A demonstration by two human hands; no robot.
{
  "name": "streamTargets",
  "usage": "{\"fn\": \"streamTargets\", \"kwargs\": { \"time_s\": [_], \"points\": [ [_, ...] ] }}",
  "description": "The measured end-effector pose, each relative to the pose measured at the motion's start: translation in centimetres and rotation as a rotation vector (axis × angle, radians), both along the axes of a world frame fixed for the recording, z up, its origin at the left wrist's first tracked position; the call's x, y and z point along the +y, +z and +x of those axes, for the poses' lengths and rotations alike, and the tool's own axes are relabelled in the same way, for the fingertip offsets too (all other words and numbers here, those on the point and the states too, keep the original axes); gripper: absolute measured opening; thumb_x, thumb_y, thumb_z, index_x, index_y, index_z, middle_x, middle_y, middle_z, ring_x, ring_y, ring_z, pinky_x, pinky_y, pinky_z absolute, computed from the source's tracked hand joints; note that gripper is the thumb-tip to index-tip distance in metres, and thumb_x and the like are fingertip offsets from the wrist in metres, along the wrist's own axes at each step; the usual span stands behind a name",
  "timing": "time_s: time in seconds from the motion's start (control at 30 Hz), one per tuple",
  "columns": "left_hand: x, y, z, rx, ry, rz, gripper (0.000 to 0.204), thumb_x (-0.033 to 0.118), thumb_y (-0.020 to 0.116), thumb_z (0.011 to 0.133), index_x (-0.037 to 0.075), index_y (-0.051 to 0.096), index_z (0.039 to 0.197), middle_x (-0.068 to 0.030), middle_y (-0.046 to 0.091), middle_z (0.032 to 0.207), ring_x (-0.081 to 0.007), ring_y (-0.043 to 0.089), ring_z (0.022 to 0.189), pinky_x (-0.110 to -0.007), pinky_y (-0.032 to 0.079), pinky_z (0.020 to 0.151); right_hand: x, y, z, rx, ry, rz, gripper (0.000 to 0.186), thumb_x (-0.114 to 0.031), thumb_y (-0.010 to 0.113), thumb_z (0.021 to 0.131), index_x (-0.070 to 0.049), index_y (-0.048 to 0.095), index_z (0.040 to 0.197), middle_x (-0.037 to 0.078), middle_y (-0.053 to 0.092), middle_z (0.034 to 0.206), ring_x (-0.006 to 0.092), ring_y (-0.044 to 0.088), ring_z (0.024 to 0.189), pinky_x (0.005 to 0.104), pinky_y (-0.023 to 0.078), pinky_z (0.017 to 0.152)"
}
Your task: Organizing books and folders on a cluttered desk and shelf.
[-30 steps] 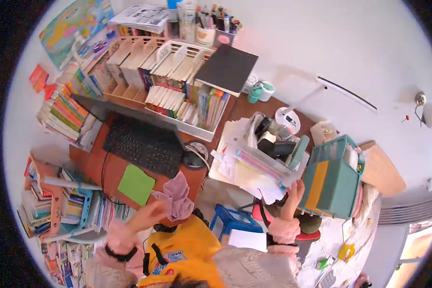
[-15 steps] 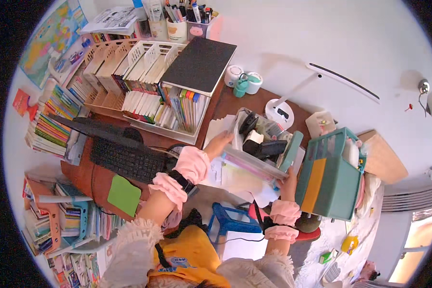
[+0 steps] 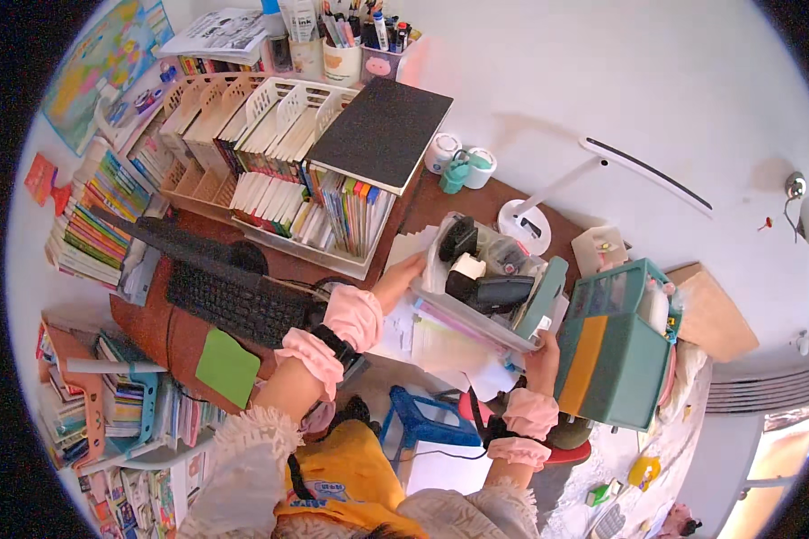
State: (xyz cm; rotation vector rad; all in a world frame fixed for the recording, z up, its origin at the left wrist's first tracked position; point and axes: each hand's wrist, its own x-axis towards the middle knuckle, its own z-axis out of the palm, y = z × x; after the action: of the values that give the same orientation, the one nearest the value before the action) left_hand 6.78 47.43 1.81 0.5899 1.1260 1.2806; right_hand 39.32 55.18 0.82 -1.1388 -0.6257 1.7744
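Note:
Between my two hands is a clear plastic storage box (image 3: 479, 321), filled with black items, clear plastic wrapping and a white-and-black piece I cannot make out. My left hand (image 3: 399, 284) grips its left end, and my right hand (image 3: 541, 361) holds the near right corner. Upright along the box's right side stands a green flat case (image 3: 541, 301). Papers (image 3: 449, 350) and a flat clear folder lie beneath the box on the brown desk. Pink scrunchies and black straps circle both my wrists.
Right of the box stands a green drawer cabinet (image 3: 616, 359); behind it is a white desk lamp (image 3: 523, 225). Book racks (image 3: 306, 242) fill the back left, beside a black keyboard (image 3: 234, 301) and green pad (image 3: 229, 368). A blue stool (image 3: 431, 418) stands below the desk.
The box has shifted slightly toward me and its near side sits lower, with both hands still on it. The whole view has moved a little.

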Motion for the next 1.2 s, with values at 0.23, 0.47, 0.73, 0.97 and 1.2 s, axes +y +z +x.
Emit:
{"fn": "streamTargets", "kwargs": {
  "time_s": [0.23, 0.47, 0.73, 0.97, 1.2],
  "points": [
    [-4.4, 4.4, 1.1, -0.114, 0.067, 0.115, 0.052, 0.033, 0.048, 0.091, 0.011, 0.034, 0.137, 0.0017, 0.047, 0.128, -0.0109, 0.044, 0.113, -0.028, 0.034, 0.094, -4.3, 4.1, 2.0, -0.026, -0.015, 0.069, 0.033, -0.018, 0.056, 0.078, 0.0, 0.054, 0.105, 0.009, 0.058, 0.102, 0.0226, 0.057, 0.093, 0.0354, 0.046, 0.081],
    [-18.3, 4.7, 0.7, 0.078, 0.032, 0.073, 0.057, 0.011, 0.057, 0.083, 0.002, 0.035, 0.135, -0.0012, 0.053, 0.113, -0.009, 0.05, 0.092, -0.023, 0.039, 0.085, -15.3, 12.5, 0.0, 0.07, 0.316, 0.081, 0.045, -0.018, 0.056, 0.078, 0.001, 0.046, 0.117, 0.01, 0.057, 0.105, 0.0231, 0.056, 0.096, 0.035, 0.045, 0.081],
    [-38.4, 5.3, -1.6, -0.149, 0.207, -0.085, 0.052, 0.005, 0.058, 0.084, 0.007, 0.04, 0.133, -0.0015, 0.051, 0.12, -0.0078, 0.051, 0.097, -0.021, 0.042, 0.082, -24.5, 11.2, -3.4, -0.106, 0.763, -0.174, 0.047, -0.004, 0.056, 0.071, 0.001, 0.045, 0.116, 0.01, 0.057, 0.104, 0.0239, 0.056, 0.097, 0.0364, 0.046, 0.082],
    [-53.2, 5.2, -8.1, -0.026, 0.469, -0.034, 0.053, 0.011, 0.061, 0.083, 0.005, 0.041, 0.132, -0.0018, 0.048, 0.125, -0.0105, 0.044, 0.112, -0.027, 0.035, 0.095, -31.9, 8.8, -15.0, -0.177, 1.057, -0.308, 0.05, 0.001, 0.056, 0.067, 0.001, 0.045, 0.116, 0.011, 0.056, 0.105, 0.0244, 0.056, 0.098, 0.038, 0.045, 0.084],
    [-60.9, -0.2, -18.6, -0.037, 0.942, -0.064, 0.049, 0.014, 0.057, 0.085, -0.002, 0.04, 0.129, -0.007, 0.048, 0.125, -0.0146, 0.046, 0.113, -0.028, 0.036, 0.095, -39.7, 1.8, -27.9, 0.026, 1.116, -0.381, 0.05, 0.0, 0.055, 0.069, -0.004, 0.045, 0.118, 0.012, 0.053, 0.111, 0.0274, 0.051, 0.107, 0.0446, 0.043, 0.09]
  ]
}}
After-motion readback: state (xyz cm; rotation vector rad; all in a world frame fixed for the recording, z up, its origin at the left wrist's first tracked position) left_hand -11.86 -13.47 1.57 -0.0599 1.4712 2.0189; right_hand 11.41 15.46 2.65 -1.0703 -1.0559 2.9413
